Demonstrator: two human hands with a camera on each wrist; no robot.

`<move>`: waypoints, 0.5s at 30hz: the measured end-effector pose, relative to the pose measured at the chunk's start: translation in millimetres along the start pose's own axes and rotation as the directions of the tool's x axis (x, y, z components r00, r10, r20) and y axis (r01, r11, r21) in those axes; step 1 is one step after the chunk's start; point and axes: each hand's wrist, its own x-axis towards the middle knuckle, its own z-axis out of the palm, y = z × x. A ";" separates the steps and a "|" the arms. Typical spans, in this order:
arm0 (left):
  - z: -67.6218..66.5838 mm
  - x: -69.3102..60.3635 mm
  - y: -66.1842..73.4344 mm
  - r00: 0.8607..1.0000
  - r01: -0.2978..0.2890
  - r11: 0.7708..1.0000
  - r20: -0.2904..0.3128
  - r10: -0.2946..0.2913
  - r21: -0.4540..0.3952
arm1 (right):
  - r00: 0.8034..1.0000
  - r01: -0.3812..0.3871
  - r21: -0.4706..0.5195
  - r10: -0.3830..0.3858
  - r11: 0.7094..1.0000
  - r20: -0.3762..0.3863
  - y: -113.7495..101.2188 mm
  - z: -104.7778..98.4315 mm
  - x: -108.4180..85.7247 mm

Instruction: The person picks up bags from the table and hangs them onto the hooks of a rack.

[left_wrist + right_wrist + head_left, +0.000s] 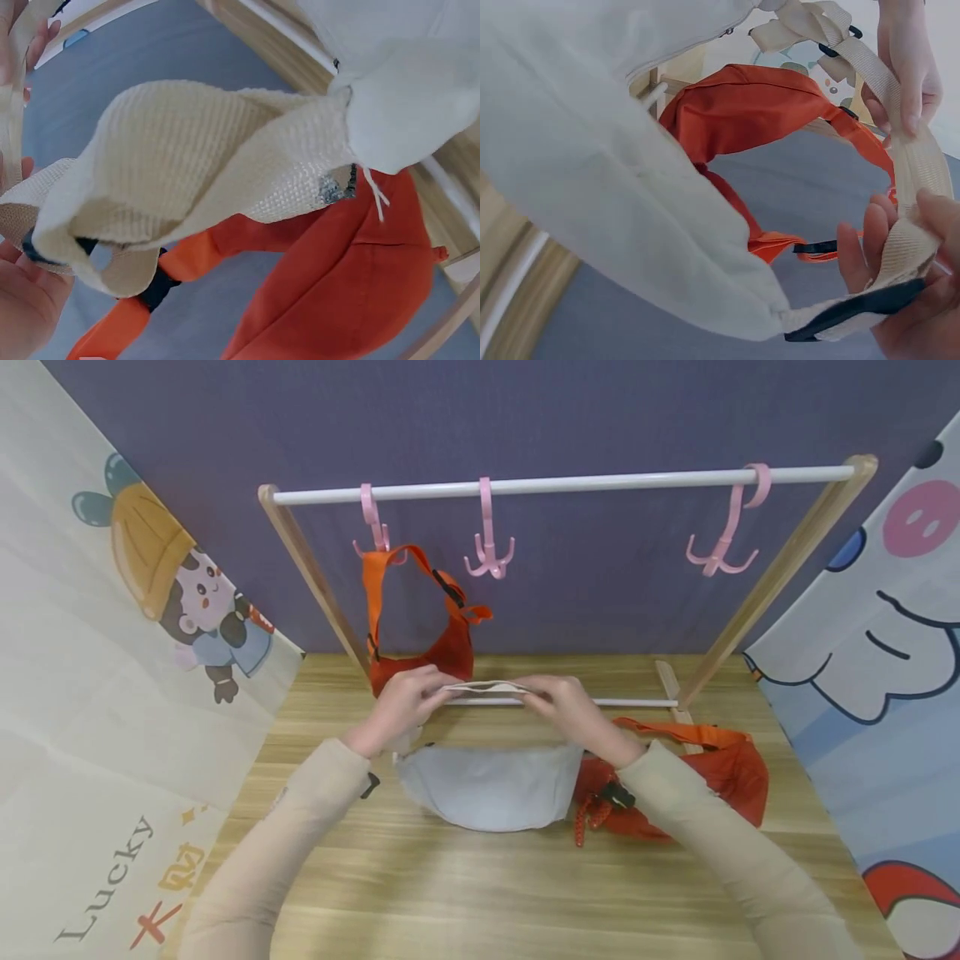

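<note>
A white waist bag (491, 789) hangs by its cream webbing strap (487, 686) in front of me. My left hand (408, 706) pinches the strap at one side, and my right hand (566, 710) pinches it at the other. Between the hands the strap is stretched nearly level. In the right wrist view a dark buckle (855, 309) sits on the strap beside the right hand. Beyond the left hand, a red waist bag (427, 664) hangs by its orange strap from a pink hook (378, 531). The white bag's back is hidden.
A white rod (600, 484) on wooden posts spans the back, with more pink hooks at its middle (489, 547) and right (723, 539). Another red bag (720, 777) lies on the wooden table (480, 902), partly behind my right forearm. Printed cloths hang at both sides.
</note>
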 end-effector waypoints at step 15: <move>-14.2 21.7 6.0 0.995 -0.043 0.998 -0.090 0.039 -0.046 | 0.998 0.029 -0.062 -0.032 0.998 -0.049 -9.5 -30.6 16.6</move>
